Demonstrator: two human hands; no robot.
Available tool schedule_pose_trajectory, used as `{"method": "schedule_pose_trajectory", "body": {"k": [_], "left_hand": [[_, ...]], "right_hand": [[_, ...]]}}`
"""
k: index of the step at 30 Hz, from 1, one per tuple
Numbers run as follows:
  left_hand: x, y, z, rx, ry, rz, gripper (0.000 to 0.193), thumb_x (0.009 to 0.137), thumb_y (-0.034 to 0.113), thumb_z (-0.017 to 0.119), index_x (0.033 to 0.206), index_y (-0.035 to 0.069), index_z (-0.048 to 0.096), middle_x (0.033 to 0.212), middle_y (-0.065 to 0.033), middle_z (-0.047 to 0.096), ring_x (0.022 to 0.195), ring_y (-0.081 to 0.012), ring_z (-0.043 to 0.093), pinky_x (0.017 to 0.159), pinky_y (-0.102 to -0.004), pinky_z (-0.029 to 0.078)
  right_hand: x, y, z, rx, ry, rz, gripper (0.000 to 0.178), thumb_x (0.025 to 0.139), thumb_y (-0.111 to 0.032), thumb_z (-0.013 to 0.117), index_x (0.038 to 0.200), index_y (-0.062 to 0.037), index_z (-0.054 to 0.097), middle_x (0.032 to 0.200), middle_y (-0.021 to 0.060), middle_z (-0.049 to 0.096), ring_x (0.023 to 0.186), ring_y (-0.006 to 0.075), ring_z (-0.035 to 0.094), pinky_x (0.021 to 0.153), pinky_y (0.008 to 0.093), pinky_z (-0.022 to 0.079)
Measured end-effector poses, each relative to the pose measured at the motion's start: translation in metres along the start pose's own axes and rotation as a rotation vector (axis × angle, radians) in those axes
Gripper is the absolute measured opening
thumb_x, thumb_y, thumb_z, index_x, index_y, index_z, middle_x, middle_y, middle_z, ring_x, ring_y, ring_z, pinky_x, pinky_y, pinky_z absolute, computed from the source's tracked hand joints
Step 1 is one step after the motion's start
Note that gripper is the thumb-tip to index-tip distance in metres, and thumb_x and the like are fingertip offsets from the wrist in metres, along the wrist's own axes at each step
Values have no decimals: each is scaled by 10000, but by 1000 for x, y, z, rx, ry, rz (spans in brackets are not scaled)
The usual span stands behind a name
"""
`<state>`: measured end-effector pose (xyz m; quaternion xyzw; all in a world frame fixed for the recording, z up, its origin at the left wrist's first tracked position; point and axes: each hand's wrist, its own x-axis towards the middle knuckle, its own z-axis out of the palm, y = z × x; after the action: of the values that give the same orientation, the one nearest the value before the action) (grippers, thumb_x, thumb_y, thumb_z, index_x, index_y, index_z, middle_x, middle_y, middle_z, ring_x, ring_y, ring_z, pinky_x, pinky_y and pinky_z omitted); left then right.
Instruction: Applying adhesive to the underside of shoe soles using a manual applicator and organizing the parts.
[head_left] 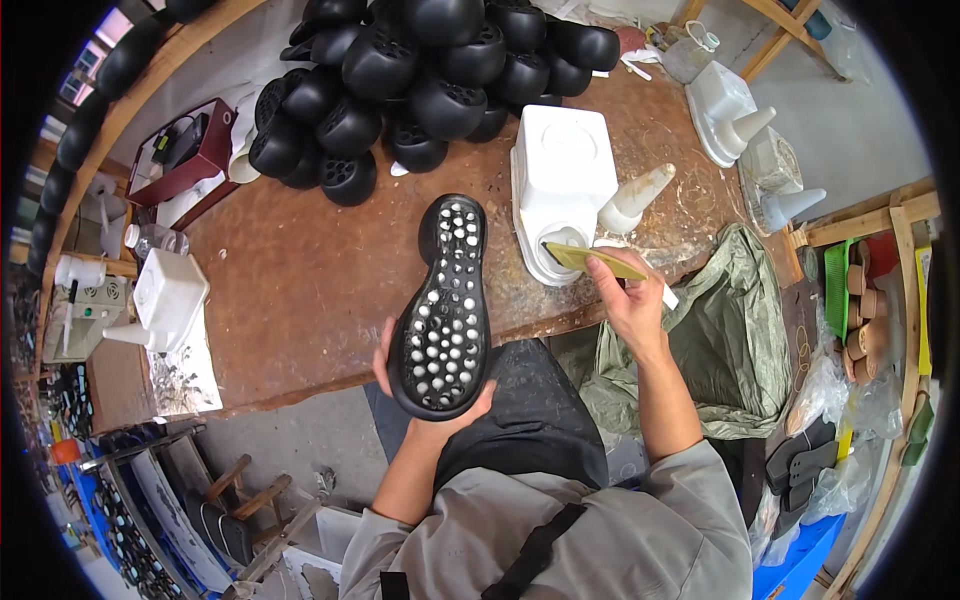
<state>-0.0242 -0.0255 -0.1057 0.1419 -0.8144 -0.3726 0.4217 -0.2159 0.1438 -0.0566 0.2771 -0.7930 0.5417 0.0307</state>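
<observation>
A brown, stained worktop [290, 300] is stretching across the room, with a heap of rounded black soles [410, 80] rising along its far side. The left hand [462, 421] is gripping the wide end of a black shoe sole [446, 320], which is pointing away over the worktop's near edge and showing round white spots. The right hand [635, 305] is pinching a flat yellowish brush [605, 262], its dark tip resting at the round cup [555, 222] fronting a white container [567, 160]. A white cone [637, 198] is standing just beside it.
</observation>
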Motion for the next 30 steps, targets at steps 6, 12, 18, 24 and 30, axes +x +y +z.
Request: {"method": "schedule_pose_trajectory", "body": {"k": [6,12,18,24,30], "left_hand": [[4,1,-7,-66,-36,40,1131,579,321,816,1349,62,29,1388,-274,217,1234,-354,370,1030,-468,299],[9,-5,3,21,-31,117,1128,573,334,819,1354,97,41,1369,-292,223,1236,-394,360,1012,-485,327],[8,-8,7,70,0,186,1121,613,416,770,1374,82,18,1379,-305,222,1260,-416,330,1028,-537,286],[29,35,-6,-603,-46,-117,1019,637,539,646,1397,139,97,1392,-231,274,1234,-388,384,967,-528,362],[42,84,-34,-1372,-266,-953,887,696,744,435,1385,200,306,1378,-134,384,1249,-279,396,1044,-521,316]], "right_hand": [[5,8,5,-149,-66,-16,141,832,-100,645,931,0,656,769,98,633,623,147,580,573,258,456],[4,13,4,285,-23,422,135,860,-113,628,904,13,649,651,20,585,528,77,504,482,213,390],[7,-9,-22,482,-198,536,94,843,-57,633,876,32,635,633,12,568,481,58,468,426,205,360],[-20,-105,-21,634,-71,294,122,820,-34,645,867,74,613,681,110,623,475,99,531,420,206,417],[-25,-141,4,456,-298,-82,151,774,2,684,898,66,626,702,119,644,564,134,612,470,220,449]]}}
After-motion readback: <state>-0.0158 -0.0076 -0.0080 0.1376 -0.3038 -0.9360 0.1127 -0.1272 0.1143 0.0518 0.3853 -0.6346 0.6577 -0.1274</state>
